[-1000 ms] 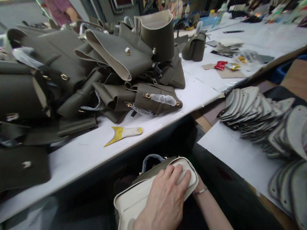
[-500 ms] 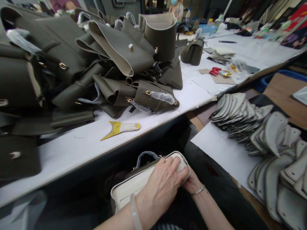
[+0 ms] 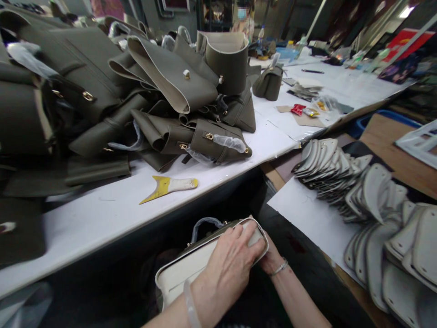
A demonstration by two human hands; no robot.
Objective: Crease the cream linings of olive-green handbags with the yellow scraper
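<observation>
A handbag point(image 3: 184, 268) with a pale lining and dark olive outside lies in my lap, its open side up. Its handle point(image 3: 205, 220) is wrapped in clear plastic. My left hand point(image 3: 230, 253), wearing a pale bangle, reaches across the bag; its bent fingers press inside the rim at the right end, the thumb along the edge. From outside, my right hand point(image 3: 270, 256) supports that same end; the bag hides most of its fingers. On the table edge beyond lies a yellow and white fork-ended tool point(image 3: 169, 187), touched by neither hand.
Olive bags and bag pieces point(image 3: 174, 77) are heaped on the white table point(image 3: 85, 223) at the left. Stacks of pale, dark-edged curved panels point(image 3: 368, 196) stand at the right. Small red and gold packets point(image 3: 298, 109) lie farther back. A masked person point(image 3: 242, 25) is in the background.
The view has tilted up and shifted slightly. Both hands keep their hold on the bag's right end, my left fingers a little differently placed along the rim.
</observation>
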